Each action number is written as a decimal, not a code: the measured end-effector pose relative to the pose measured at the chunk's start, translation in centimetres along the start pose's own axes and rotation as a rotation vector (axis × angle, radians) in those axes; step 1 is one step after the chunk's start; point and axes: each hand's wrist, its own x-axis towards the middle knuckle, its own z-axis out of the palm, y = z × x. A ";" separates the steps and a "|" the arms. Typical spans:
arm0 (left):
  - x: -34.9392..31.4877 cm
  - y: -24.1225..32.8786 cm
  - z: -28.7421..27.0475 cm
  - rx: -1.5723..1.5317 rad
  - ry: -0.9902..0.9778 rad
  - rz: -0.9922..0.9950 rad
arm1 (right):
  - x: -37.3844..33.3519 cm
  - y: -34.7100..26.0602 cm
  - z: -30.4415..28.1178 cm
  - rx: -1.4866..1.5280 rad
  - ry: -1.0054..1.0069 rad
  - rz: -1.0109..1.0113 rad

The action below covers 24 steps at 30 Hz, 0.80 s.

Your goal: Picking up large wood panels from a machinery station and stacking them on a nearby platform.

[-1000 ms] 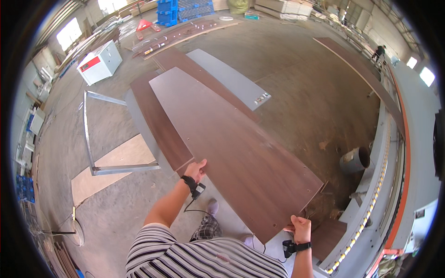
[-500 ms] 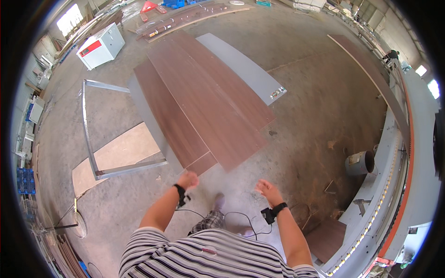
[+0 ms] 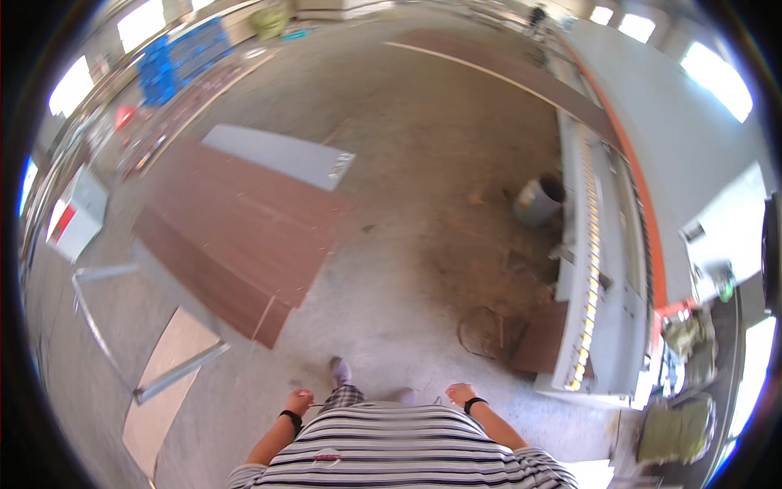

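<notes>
My left hand [image 3: 300, 401] is low in front of my striped shirt, its fingers curled in and nothing seen in them. On the other side my right hand [image 3: 462, 394] is also loosely closed, with no object showing. Each wrist wears a black band. Neither hand touches anything. Ahead to the left, brown wood-grain panels [image 3: 244, 220] lie flat on the floor, the nearest things to my left hand along with a metal frame [image 3: 183, 373]. A grey panel [image 3: 273, 153] lies along their far side. Motion blurs the picture somewhat.
A long machine [image 3: 603, 244] with an orange edge runs along the right, a long brown panel [image 3: 505, 73] reaching out from it. Beside it stand a grey cylindrical bin [image 3: 536, 201] and a brown board [image 3: 542, 338]. A white cabinet [image 3: 81, 212] and blue pallets [image 3: 186, 59] are at left.
My view has swung to the right, so the panels and frame sit farther left and more of the machine shows. Both hands have dropped lower, closer to my body.
</notes>
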 end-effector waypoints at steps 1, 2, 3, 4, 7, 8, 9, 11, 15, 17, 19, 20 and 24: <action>0.3 0.6 0.7 0.041 0.036 0.041 | -0.4 3.0 1.8 -0.122 -0.002 0.014; 1.0 -0.6 1.1 0.044 0.085 0.054 | -0.8 4.5 3.0 -0.202 -0.035 -0.012; 1.6 -2.7 0.7 0.037 0.161 0.060 | -0.8 4.6 3.8 -0.291 -0.076 -0.065; 1.9 -0.6 1.6 0.137 -0.018 0.109 | -1.7 6.6 5.0 -0.234 -0.098 0.100; -0.2 2.7 4.3 0.257 -0.055 0.214 | -3.9 10.1 8.3 -0.143 0.002 0.030; 1.7 0.3 4.0 0.402 -0.051 0.283 | -3.9 10.0 8.5 -0.086 0.015 0.042; 1.8 2.4 5.1 0.559 -0.112 0.402 | -5.2 10.3 8.8 -0.016 0.035 0.090; 2.3 3.3 5.1 0.580 -0.123 0.442 | -5.9 8.9 7.8 -0.054 -0.027 0.120; 2.0 7.6 5.1 0.536 -0.116 0.511 | -7.0 7.5 7.4 -0.177 -0.077 0.151; 1.9 9.3 4.5 0.491 -0.181 0.499 | -7.3 7.4 8.7 -0.041 0.245 -0.021; 2.8 9.2 3.2 0.437 -0.182 0.515 | -7.3 6.0 8.8 -0.153 0.260 -0.081; 3.1 8.8 2.4 0.374 -0.185 0.523 | -7.1 5.1 8.8 -0.019 0.212 0.003; 2.3 8.4 0.0 0.519 -0.149 0.551 | -6.2 3.5 9.0 0.036 0.089 0.084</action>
